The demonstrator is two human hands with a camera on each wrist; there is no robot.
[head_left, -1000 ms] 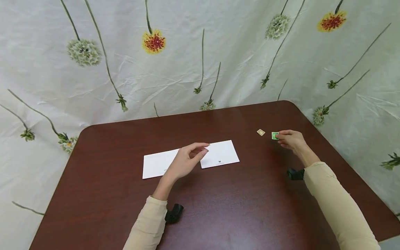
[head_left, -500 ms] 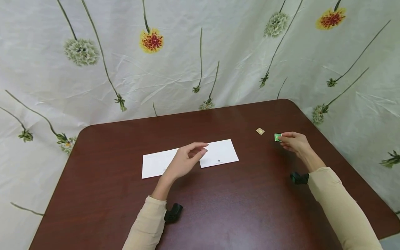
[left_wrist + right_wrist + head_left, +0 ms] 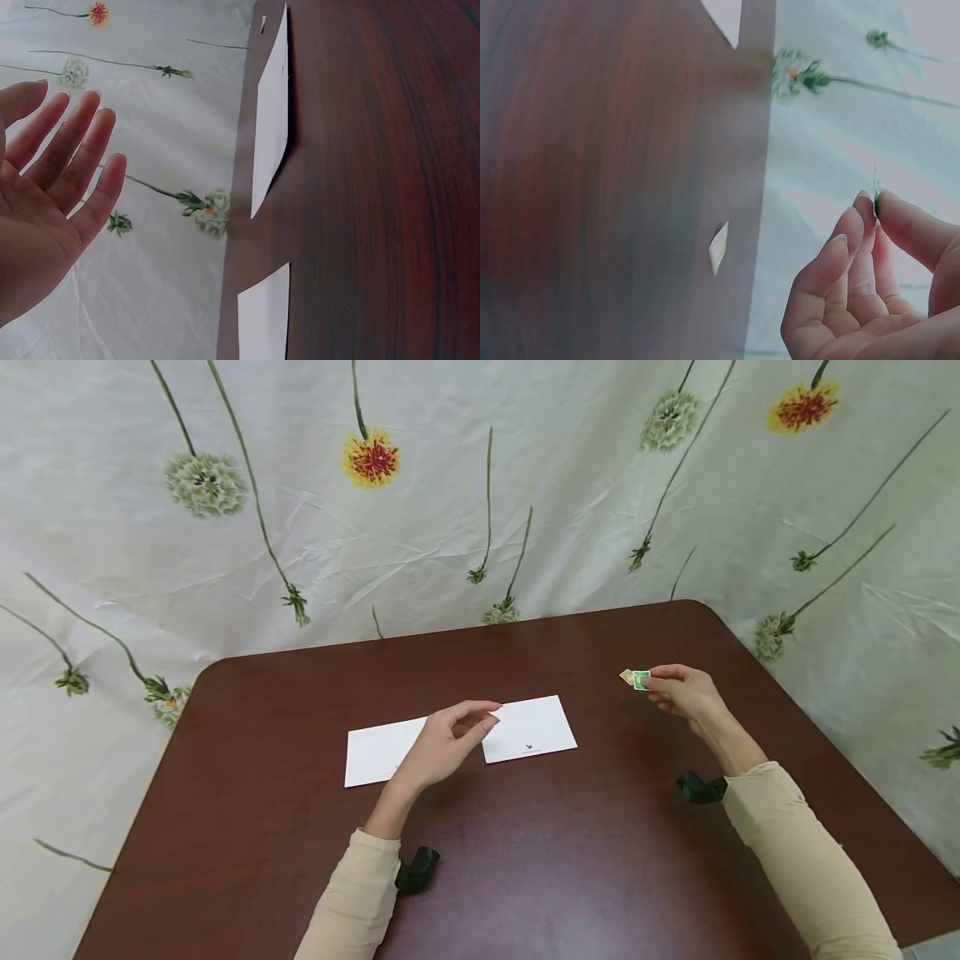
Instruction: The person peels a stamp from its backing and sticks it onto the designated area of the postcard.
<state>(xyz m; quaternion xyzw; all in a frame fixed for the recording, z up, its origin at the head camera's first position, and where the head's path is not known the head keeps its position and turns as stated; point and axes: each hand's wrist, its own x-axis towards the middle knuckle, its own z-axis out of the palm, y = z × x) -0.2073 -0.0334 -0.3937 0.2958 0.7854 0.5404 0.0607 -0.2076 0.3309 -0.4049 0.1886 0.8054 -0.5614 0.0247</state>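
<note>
Between thumb and fingertips my right hand [image 3: 688, 697] pinches a small green stamp [image 3: 640, 680] with a pale border, above the table. In the head view this stamp partly overlaps a tan stamp [image 3: 626, 677] lying on the table; the right wrist view shows the tan stamp [image 3: 718, 249] apart and the green stamp [image 3: 877, 201] edge-on. My left hand [image 3: 442, 745] hovers with relaxed fingers and holds nothing. Beneath and beyond it lie two white envelopes, the left envelope [image 3: 378, 752] partly hidden by the hand and the right envelope [image 3: 534, 728] bearing a small dark mark.
The dark reddish-brown table [image 3: 525, 852] has rounded far corners. Behind it and along the right side hangs a pale flowered cloth [image 3: 420, 527]. Black wrist devices sit under both forearms, such as the left device [image 3: 417, 870].
My right hand first drew slightly right with the green stamp, then moved left until the stamp overlapped the tan one in view. The left hand stays in place.
</note>
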